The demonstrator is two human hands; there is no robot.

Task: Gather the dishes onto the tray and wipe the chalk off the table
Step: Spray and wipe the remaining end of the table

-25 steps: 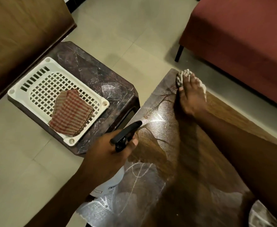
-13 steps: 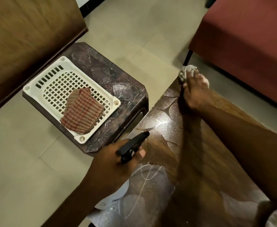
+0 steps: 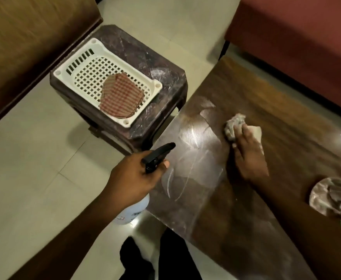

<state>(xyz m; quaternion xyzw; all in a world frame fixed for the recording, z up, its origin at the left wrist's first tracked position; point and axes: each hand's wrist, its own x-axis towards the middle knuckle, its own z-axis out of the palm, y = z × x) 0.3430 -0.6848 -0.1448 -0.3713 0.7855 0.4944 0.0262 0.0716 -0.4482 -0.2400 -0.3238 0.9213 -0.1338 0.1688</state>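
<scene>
My right hand (image 3: 247,154) presses a crumpled white cloth (image 3: 233,126) flat against the brown wooden table (image 3: 282,122). Faint chalk lines (image 3: 182,174) and wet streaks show on the table's near left part. My left hand (image 3: 133,178) grips a white spray bottle (image 3: 134,209) with a black trigger head (image 3: 157,155), held at the table's left edge. A white slotted tray (image 3: 89,63) lies on a dark stool (image 3: 165,81) to the left, with a red checked cloth (image 3: 121,98) in it. Shiny dishes (image 3: 331,197) sit at the table's right edge, partly cut off.
A brown sofa (image 3: 24,37) stands at the far left and a red sofa (image 3: 306,37) behind the table. Pale floor tiles (image 3: 34,168) lie between them. My dark trouser legs (image 3: 157,259) show at the bottom.
My right hand has drawn the white cloth back from the table's far corner toward the middle. The view has swung, bringing the dishes into sight on the right. My left hand keeps holding the bottle.
</scene>
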